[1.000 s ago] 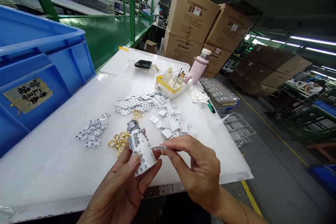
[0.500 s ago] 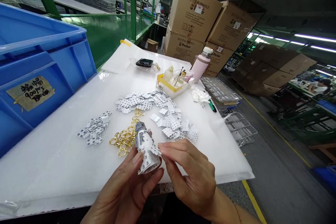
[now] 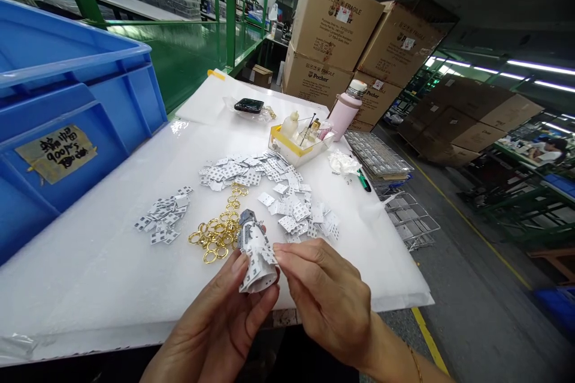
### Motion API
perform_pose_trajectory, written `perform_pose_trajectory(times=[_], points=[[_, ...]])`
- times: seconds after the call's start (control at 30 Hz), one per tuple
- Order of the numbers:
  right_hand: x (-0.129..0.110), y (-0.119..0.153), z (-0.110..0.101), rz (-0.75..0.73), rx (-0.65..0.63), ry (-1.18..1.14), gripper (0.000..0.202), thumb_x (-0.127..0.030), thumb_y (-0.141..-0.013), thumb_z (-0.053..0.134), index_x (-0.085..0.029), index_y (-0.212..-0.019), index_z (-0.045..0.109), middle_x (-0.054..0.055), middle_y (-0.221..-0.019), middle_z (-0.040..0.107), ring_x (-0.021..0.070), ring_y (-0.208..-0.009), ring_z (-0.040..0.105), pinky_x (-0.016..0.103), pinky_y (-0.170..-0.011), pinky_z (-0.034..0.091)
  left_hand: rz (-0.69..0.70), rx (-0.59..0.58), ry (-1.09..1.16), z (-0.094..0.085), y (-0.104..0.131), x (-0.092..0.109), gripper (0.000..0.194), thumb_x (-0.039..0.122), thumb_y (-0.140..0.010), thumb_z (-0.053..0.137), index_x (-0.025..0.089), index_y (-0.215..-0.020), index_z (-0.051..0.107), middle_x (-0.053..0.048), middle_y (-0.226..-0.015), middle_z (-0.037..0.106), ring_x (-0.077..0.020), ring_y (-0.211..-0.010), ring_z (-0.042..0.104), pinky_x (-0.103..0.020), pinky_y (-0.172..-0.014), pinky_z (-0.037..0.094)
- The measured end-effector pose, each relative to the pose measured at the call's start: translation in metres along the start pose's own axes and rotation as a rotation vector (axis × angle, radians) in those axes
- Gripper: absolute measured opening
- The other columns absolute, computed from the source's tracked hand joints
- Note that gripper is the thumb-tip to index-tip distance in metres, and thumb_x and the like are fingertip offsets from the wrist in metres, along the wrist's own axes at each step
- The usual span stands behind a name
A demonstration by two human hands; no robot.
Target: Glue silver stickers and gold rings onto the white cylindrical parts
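My left hand (image 3: 220, 311) is closed around a small white and grey model part (image 3: 257, 251), tapered, hollow at its wide near end and covered with raised detail and small dark squares. My right hand (image 3: 327, 299) pinches at the right side of this part with thumb and forefinger; whatever sits between those fingertips is too small to make out. Just left of the part lies a heap of gold rings (image 3: 218, 236). Beyond it are loose white dotted tiles (image 3: 233, 170), with more white tiles (image 3: 300, 212) to the right and a smaller pile of tiles (image 3: 164, 215) to the left.
A blue crate (image 3: 85, 114) borders the left side of the white foam-covered table (image 3: 90, 293). At the back stand a yellow-edged tray (image 3: 290, 149) with bottles, a pink flask (image 3: 345, 109) and a black item in plastic wrap (image 3: 248, 106). Cardboard boxes (image 3: 335, 24) rise behind.
Both hands and the model part have shifted very slightly, and the part is tilted a little differently. The right fingertips remain at its side. The whole view has moved slightly.
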State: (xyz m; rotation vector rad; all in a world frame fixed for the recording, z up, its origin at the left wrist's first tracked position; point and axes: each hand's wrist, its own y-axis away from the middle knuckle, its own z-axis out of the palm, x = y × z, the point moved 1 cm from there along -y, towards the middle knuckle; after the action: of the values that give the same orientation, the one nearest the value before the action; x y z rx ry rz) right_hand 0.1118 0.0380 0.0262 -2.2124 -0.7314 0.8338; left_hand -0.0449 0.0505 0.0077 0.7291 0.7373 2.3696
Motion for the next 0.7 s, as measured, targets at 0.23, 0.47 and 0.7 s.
perform_pose_trajectory(times=[0.23, 0.47, 0.7], points=[[0.001, -0.005, -0.003, -0.135, -0.053, 0.065, 0.029, 0.0, -0.091, 0.051, -0.005, -0.116, 0.064, 0.018, -0.103, 0.075, 0.0241, -0.095, 0.071, 0.034, -0.081, 0.062, 0.034, -0.004, 0.014, -0.001, 0.001, 0.002, 0.052, 0.004, -0.086, 0.063, 0.023, -0.135, 0.062, -0.013, -0.133, 0.069, -0.0291, -0.11, 0.07, -0.034, -0.082, 0.064], [0.001, -0.004, -0.006, -0.156, -0.091, 0.057, 0.028, -0.002, -0.093, 0.05, -0.003, -0.117, 0.064, 0.019, -0.104, 0.074, 0.0246, -0.096, 0.071, 0.034, -0.084, 0.061, 0.045, 0.026, 0.022, 0.006, 0.0, 0.001, 0.047, 0.002, -0.084, 0.064, 0.017, -0.129, 0.064, -0.016, -0.127, 0.071, -0.0273, -0.101, 0.074, -0.035, -0.078, 0.065], [-0.002, -0.005, -0.005, -0.138, -0.097, 0.092, 0.03, -0.003, -0.095, 0.047, -0.004, -0.119, 0.063, 0.018, -0.103, 0.075, 0.0235, -0.092, 0.07, 0.034, -0.078, 0.062, -0.074, 0.02, 0.044, -0.007, 0.0, -0.002, 0.065, 0.009, -0.078, 0.074, 0.033, -0.137, 0.06, -0.004, -0.129, 0.072, -0.0331, -0.122, 0.063, -0.038, -0.094, 0.059]])
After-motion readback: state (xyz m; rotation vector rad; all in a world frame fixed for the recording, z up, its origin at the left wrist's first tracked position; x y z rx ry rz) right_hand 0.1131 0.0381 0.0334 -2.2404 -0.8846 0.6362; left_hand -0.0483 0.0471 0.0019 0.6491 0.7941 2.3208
